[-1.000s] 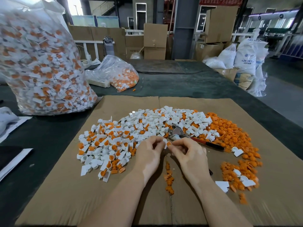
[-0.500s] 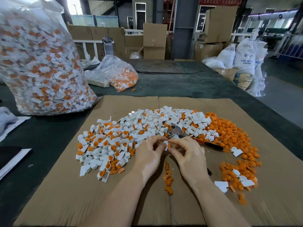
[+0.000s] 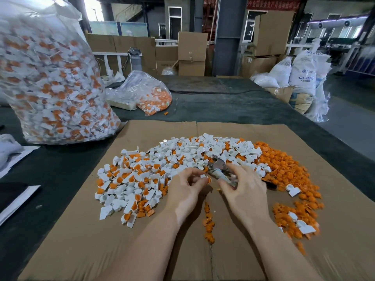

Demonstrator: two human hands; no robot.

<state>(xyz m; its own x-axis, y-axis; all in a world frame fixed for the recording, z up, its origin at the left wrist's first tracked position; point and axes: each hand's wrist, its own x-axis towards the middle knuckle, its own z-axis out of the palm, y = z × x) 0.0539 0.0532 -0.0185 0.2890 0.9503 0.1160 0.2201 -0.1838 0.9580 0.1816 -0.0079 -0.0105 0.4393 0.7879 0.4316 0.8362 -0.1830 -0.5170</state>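
Left hand point(image 3: 183, 191), right hand point(image 3: 246, 191): bare; forearms point(image 3: 154, 236) bare.

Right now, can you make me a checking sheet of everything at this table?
Surface: cardboard sheet on a dark table.
Job's things: mixed white-and-orange pieces; orange caps sorted to the right; metal pliers between them.
Clutter: big clear bag and small clear bag of pieces; papers at left.
Fingers: left hand pinches one small piece; right hand at the pliers, grip unclear.
Cables: nothing seen.
Surroundings: cardboard boxes, white sacks, grey bottle.
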